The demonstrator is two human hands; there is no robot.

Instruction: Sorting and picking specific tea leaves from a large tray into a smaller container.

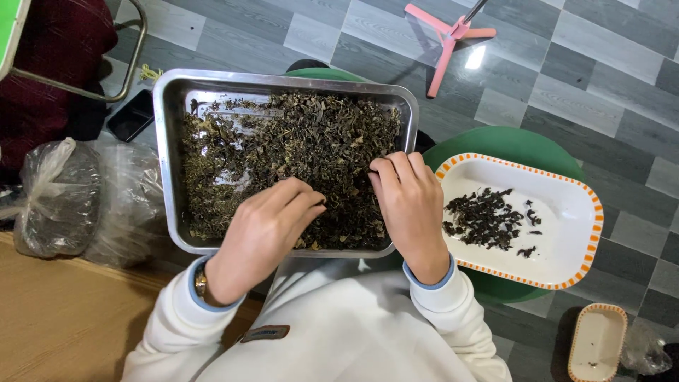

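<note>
A steel tray [164, 141] sits in front of me, filled with dark dried leaf pieces [283, 148]. My left hand [265, 226] rests on the leaves near the tray's front edge, fingers curled down into them. My right hand [410, 201] lies at the tray's right front, fingertips bent into the leaves. Whether either hand pinches any pieces is hidden under the fingers. To the right stands a white rectangular dish with an orange-striped rim [566, 212], holding a small heap of dark pieces [484, 219].
Clear plastic bags [78, 198] lie at the left by a wooden surface [56, 325]. A small white dish [598, 343] stands at lower right. Green stools [516, 145] carry the tray and dish. A pink stand [449, 35] and a phone [131, 117] lie on the tiled floor.
</note>
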